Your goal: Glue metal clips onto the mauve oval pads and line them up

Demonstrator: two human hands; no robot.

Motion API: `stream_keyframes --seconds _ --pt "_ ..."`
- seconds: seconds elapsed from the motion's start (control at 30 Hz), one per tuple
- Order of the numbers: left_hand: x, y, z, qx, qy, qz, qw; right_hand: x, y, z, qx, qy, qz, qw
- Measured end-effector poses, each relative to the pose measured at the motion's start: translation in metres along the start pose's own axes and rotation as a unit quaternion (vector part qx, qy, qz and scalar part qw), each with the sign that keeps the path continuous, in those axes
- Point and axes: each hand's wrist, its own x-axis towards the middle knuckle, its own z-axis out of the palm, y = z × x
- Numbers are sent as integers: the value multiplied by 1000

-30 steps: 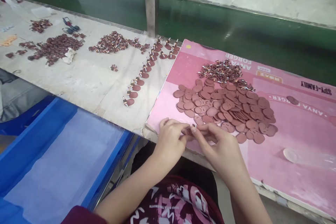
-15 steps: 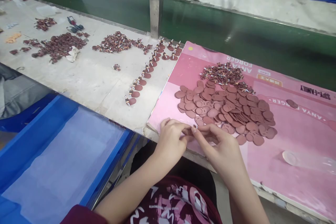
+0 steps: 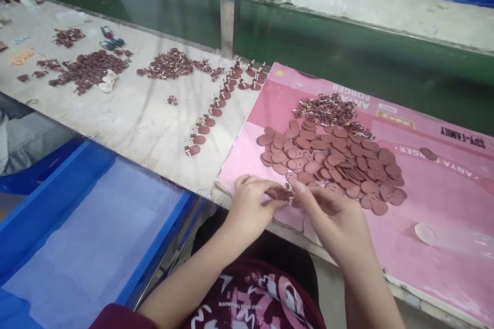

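From the head view, my left hand and right hand meet at the near edge of the pink sheet, just in front of my body. Between them I hold one small brown piece; the left fingers pinch it from the left, narrow, and the right fingertips close on it from the right. It is too small and blurred for me to tell just what part I am fitting to it.

To do this well, I judge I should keep the piece low over the sheet, so a slip drops it there and not off the bench. A light pinch at the rim would leave its middle free to work on.

The pile of brown ovals lies just beyond my hands, with a heap of small bits at its far side, both within easy reach. Left of the sheet a row of finished-looking pieces runs away from me on the bench. More heaps lie far left. A blue bin sits near left, below the bench edge.
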Motion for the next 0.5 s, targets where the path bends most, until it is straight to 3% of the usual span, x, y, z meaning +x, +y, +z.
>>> stream_keyframes --seconds 0.27,0.4,0.5 --pt "-6 -5 -7 -100 27 -16 995 7 15 -10 42 61 32 997" --pt "-17 -12 -29 -142 57 -25 988 6 21 -9 54 51 25 997" --pt "-28 -23 -56 -117 136 -21 984 6 25 -8 57 45 29 997"
